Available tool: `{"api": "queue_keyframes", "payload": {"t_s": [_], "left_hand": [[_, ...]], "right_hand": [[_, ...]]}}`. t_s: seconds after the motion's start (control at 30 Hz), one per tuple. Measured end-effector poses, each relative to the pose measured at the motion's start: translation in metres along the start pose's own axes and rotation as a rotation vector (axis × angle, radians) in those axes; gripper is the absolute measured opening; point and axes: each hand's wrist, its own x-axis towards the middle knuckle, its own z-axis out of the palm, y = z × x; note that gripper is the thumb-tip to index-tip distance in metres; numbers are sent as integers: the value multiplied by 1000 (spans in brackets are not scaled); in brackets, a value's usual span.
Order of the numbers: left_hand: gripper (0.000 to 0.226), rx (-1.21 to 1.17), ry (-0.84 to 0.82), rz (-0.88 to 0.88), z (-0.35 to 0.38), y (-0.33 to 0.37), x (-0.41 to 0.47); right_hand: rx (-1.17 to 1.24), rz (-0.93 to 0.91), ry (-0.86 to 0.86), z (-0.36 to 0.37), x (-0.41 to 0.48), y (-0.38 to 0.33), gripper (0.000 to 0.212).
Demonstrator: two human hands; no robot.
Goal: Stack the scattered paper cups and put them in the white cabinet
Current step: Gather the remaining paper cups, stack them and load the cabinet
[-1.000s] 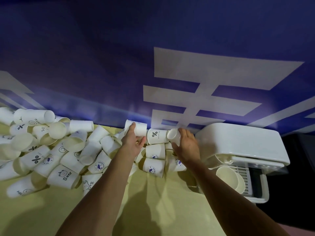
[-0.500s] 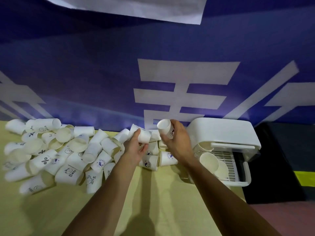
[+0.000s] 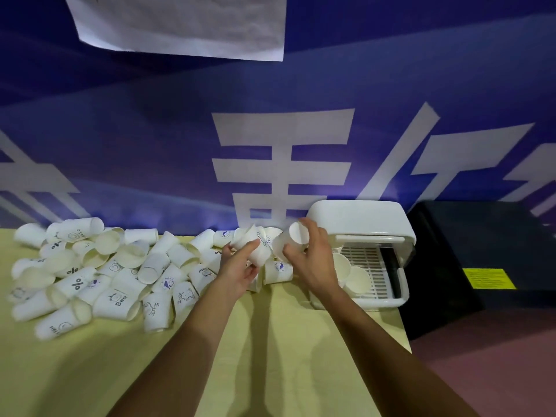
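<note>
Several white printed paper cups (image 3: pixel 120 275) lie scattered in a heap on the yellow table (image 3: pixel 270 356), at the left and middle. My left hand (image 3: pixel 237 266) grips one cup (image 3: pixel 255 248) lifted above the heap, its base toward me. My right hand (image 3: pixel 313 257) holds another cup (image 3: pixel 296 234) just to the right, its base facing the camera. The two held cups nearly touch. The white cabinet (image 3: pixel 358 218) stands at the table's right end with its front open; a few cups (image 3: pixel 355 281) lie inside on its slatted rack.
A blue wall with large white characters (image 3: pixel 282 164) runs behind the table, and a white sheet (image 3: pixel 180 22) hangs on it. A black box (image 3: pixel 481 254) with a yellow label stands right of the table, on a reddish floor (image 3: pixel 496 356).
Both hands have lifted their cups off the heap and drawn them together near the cabinet. The camera has tilted up, showing more of the wall and the white sheet.
</note>
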Motion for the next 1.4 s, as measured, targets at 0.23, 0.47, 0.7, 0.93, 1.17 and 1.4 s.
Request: {"api": "queue_keyframes", "payload": {"t_s": [0.23,0.47,0.7,0.93,1.17,1.4], "left_hand": [[61,19,12,49,4,-20,-31],[56,72,-56,15,-5,-17,-26],[52,128,-196,-34,5,-8,-18],[61,231,-303,-45,21,-19,-19],[47,255,-311,23,50,-38,-23],[52,258,-199,147,86,-67,-33]], "right_hand": [[12,19,-1,-17,-17,8,56],[-73,93,34,-16,-22,11,49],[-181,205,148,-30,-24,10,36],[-106,231,295,-65,-39,27,55],[45,261,256,-102,-40,67,77],[33,246,109,-121,-32,133,60]]}}
